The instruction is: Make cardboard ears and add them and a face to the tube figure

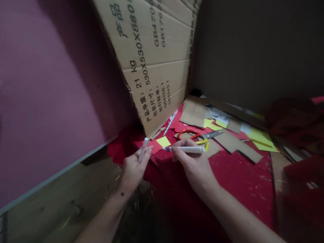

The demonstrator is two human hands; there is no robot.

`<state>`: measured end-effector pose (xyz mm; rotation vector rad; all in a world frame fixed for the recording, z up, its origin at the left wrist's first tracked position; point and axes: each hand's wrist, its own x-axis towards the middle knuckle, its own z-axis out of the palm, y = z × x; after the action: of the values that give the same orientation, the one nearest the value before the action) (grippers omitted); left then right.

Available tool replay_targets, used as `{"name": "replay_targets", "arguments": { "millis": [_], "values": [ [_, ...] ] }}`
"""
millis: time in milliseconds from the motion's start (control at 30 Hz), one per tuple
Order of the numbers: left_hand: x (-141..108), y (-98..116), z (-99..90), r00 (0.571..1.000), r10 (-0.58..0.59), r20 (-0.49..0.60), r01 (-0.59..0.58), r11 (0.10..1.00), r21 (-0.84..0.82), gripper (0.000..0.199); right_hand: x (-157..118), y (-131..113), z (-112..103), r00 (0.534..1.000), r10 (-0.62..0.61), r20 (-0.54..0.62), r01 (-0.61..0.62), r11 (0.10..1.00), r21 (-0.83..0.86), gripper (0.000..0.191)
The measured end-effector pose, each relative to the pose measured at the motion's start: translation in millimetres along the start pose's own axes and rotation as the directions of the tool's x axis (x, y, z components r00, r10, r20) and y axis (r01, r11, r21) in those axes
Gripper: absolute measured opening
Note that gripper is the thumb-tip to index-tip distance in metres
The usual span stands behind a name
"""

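Observation:
My right hand (189, 162) is closed around a white marker (194, 149) with a purple end, which points left at a small yellow paper square (163, 141). Whether the tip touches the paper, I cannot tell. The yellow square lies on a piece of red paper (155, 147). My left hand (134, 165) grips a whitish pen or cap (143, 149) upright between thumb and fingers, beside the left edge of the red paper. Scissors (198, 135) with red and yellow handles lie just beyond my right hand.
Cardboard pieces (235, 145), yellow paper (260, 137) and a light blue stick (169, 125) lie on the red cloth (235, 182). A tall printed cardboard sheet (162, 74) stands behind, with a pink panel (45, 101) at left.

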<state>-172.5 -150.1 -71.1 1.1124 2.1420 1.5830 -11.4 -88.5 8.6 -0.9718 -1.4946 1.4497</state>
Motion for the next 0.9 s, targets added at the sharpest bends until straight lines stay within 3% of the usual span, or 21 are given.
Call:
{"name": "replay_targets", "arguments": {
  "millis": [200,500,900],
  "values": [
    [-4.4,-7.6,2.3,0.998,-0.022,0.065,0.02,1.0,0.019,0.046,13.3,17.3,13.3,0.998,-0.05,0.028,0.052,0.997,-0.054,0.012],
    [-6.9,-3.3,4.9,0.998,0.035,0.048,-0.036,0.999,0.031,0.045,13.4,21.6,18.8,0.992,-0.119,0.05,0.125,0.985,-0.121,0.014],
    [-7.4,-9.5,6.1,0.996,0.082,0.033,-0.083,0.996,0.038,0.037,10.4,19.4,13.3,0.997,-0.076,-0.02,0.074,0.992,-0.105,0.013]
  ]
}}
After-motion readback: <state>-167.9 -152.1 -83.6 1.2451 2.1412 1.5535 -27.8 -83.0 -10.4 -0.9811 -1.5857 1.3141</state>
